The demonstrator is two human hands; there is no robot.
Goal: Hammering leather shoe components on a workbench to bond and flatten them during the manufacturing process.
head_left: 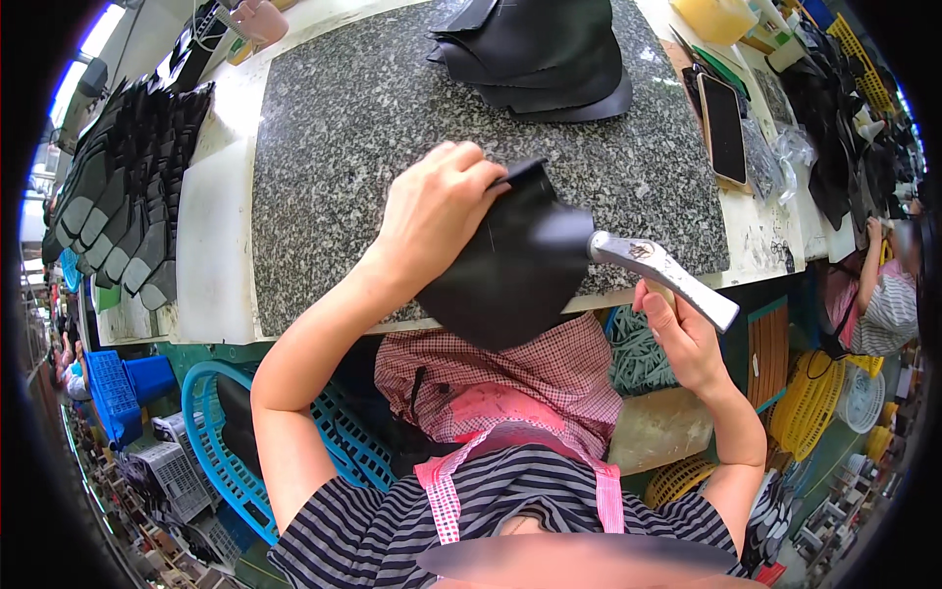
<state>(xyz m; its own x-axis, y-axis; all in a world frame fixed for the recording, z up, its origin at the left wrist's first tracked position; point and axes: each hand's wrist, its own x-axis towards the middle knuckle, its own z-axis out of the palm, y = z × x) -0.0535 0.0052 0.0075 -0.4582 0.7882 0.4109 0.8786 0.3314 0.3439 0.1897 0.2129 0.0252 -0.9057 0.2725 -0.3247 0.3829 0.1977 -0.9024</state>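
Observation:
My left hand is closed on the upper left edge of a black leather piece, which is folded up at its far corner. The piece lies over the near edge of a speckled granite slab, its lower part hanging past the edge. In my right hand is a hammer with a silver metal head, gripped by a handle mostly hidden by my fingers. One end of the hammer head is beside the right edge of the leather piece; contact is hard to make out.
A stack of black leather pieces sits at the slab's far side. Overlapping black pieces with grey ends lie at the left. On the right are a phone and a yellow container. A blue basket stands below the table; another person is at far right.

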